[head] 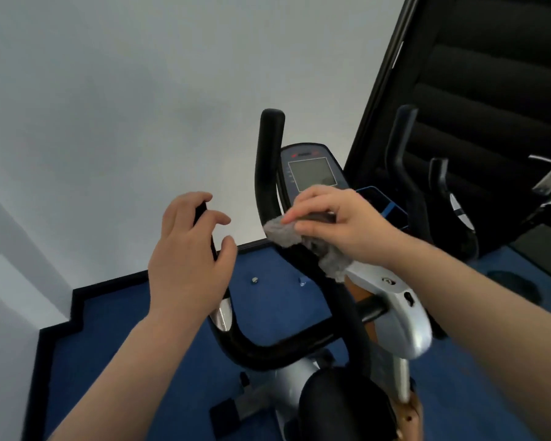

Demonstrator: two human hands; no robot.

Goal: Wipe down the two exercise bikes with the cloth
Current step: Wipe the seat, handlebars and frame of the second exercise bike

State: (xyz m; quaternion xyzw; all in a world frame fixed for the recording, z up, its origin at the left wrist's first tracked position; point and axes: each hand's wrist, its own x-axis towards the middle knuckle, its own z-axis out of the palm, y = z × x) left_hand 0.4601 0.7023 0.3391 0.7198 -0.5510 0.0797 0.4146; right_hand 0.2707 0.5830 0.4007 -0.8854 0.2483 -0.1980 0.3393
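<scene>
A silver and black exercise bike (392,316) stands right in front of me, with black curved handlebars (268,348) and a console screen (312,175). My right hand (334,224) presses a grey fluffy cloth (283,232) onto the right handlebar just below the console. My left hand (188,265) hovers over the left handlebar grip, fingers spread and loosely curled around it, not closed. A second bike (458,214) shows only its black handlebars and a white part at the right.
A pale wall fills the left and top. Blue carpet (115,345) with a black skirting edge lies below. A large black panel (490,90) leans behind the second bike. The black saddle (344,405) is at the bottom.
</scene>
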